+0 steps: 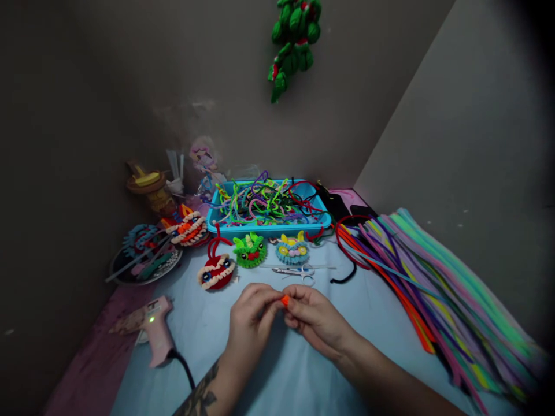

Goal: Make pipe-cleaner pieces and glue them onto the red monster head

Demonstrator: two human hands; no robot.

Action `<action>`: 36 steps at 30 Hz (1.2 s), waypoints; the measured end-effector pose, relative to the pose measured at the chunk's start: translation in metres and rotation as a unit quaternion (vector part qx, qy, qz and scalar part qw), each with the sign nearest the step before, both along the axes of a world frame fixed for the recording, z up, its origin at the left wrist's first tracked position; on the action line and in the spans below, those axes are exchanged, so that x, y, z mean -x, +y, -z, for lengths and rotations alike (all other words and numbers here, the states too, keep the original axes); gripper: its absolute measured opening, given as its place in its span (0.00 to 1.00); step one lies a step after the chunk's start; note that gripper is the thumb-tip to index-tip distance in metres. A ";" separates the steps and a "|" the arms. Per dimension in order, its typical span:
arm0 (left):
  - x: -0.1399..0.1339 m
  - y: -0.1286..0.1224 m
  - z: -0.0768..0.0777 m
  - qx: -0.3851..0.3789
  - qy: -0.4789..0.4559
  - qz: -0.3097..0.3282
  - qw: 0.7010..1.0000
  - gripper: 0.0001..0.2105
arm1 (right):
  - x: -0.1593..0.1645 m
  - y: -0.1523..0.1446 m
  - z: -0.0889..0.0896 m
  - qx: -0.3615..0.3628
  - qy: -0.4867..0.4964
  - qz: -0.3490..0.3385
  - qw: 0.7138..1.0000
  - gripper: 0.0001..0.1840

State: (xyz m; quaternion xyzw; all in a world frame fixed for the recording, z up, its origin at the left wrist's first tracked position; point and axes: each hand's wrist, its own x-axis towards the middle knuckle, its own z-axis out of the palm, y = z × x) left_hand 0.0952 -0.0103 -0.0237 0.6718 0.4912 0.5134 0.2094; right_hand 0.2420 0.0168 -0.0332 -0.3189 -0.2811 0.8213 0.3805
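Both hands meet over the blue cloth, fingertips together around a small bright orange pipe cleaner piece (285, 300). My left hand (255, 312) pinches it from the left between thumb and forefinger. From the other side, the thumb and fingers of my right hand (313, 316) close on it and hide most of its shape. Just beyond the hands lie small scissors (299, 271). Behind them sit a red crafted head (217, 273), a green one (250, 250) and a light blue one (292, 249), all fuzzy.
A blue tray (269, 230) of tangled pipe cleaners stands at the back. Long pipe cleaners (416, 277) fan out on the right. At the left lie a pink glue gun (159, 332), its light green, and a metal bowl (167, 267). Green ornaments (295, 46) hang above.
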 end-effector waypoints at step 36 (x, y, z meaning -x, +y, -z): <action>0.003 0.011 0.004 0.238 -0.264 0.051 0.933 0.10 | 0.004 0.000 0.003 -0.151 -0.140 0.051 0.977 0.16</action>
